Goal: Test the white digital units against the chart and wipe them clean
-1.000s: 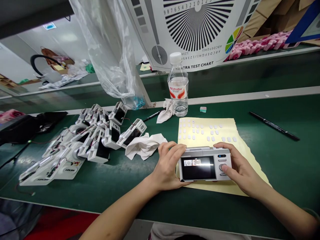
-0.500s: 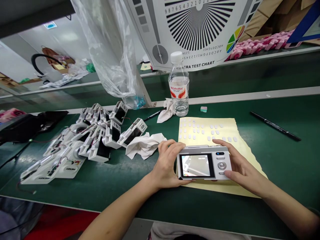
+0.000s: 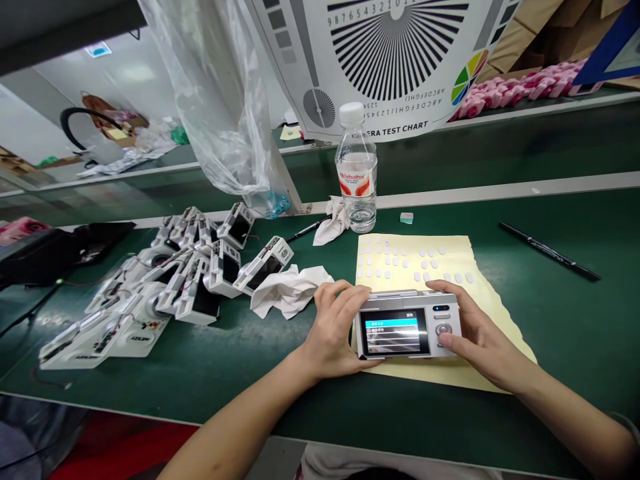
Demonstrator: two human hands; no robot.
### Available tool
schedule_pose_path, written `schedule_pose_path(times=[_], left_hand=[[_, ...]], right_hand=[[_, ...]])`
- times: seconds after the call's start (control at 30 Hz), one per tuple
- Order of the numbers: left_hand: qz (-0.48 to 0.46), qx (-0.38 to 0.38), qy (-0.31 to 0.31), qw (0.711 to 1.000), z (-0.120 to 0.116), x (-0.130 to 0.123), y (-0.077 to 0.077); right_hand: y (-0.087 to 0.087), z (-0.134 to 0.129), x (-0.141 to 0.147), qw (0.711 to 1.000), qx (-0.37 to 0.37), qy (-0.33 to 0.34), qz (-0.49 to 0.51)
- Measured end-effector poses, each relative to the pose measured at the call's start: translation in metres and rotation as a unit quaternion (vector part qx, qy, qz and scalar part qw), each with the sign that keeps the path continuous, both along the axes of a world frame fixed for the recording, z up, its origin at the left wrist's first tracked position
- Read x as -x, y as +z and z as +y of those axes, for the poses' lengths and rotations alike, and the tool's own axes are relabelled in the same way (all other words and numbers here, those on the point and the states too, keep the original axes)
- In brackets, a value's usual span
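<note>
A silver digital camera (image 3: 400, 301) is held between my two hands, its back turned towards me. My left hand (image 3: 334, 327) is closed around its left end, fingers on top and thumb below. Around the right end my right hand (image 3: 480, 333) is closed too, with the thumb on the lower part of the round control pad (image 3: 443, 331). The lit screen (image 3: 393, 333) shows a menu with a blue bar at the top. Under the camera lies a yellow sheet (image 3: 345, 360) bearing rows of small pale stickers.
Several opened white camera bodies (image 3: 200, 293) with loose wires lie at the left, beside a crumpled white cloth (image 3: 290, 291). Behind the sheet stands a water bottle (image 3: 356, 173). A black pen (image 3: 547, 250) lies at the right. A test chart (image 3: 395, 60) hangs at the back.
The screen has gone from a bright live picture to a menu. My right thumb has moved up and left, from the lower button to the round control pad.
</note>
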State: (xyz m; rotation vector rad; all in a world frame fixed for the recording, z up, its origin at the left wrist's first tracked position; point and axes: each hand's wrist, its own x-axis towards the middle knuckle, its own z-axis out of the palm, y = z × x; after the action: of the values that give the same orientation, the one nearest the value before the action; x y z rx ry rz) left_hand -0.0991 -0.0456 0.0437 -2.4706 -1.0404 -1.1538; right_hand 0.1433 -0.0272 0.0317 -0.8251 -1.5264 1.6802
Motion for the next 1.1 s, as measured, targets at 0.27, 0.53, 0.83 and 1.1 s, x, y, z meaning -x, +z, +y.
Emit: schedule_pose_path(times=[0.27,0.53,0.83,1.1], left_hand=[[-0.002,0.000,-0.001,1.000,0.000,0.001,-0.001],[-0.002,0.001,0.002,1.000,0.001,0.001,-0.003],[-0.004,0.005,0.000,1.000,0.001,0.001,-0.004],[0.001,0.015,-0.001,1.000,0.000,0.001,-0.003]], right_hand=[[-0.001,0.001,-0.001,1.000,-0.009,-0.001,0.001],[0.001,0.001,0.000,1.000,-0.002,0.000,-0.008],[0.009,-0.002,0.002,1.000,0.004,-0.005,-0.026],[0.009,-0.003,0.003,0.999,0.019,-0.019,-0.026]])
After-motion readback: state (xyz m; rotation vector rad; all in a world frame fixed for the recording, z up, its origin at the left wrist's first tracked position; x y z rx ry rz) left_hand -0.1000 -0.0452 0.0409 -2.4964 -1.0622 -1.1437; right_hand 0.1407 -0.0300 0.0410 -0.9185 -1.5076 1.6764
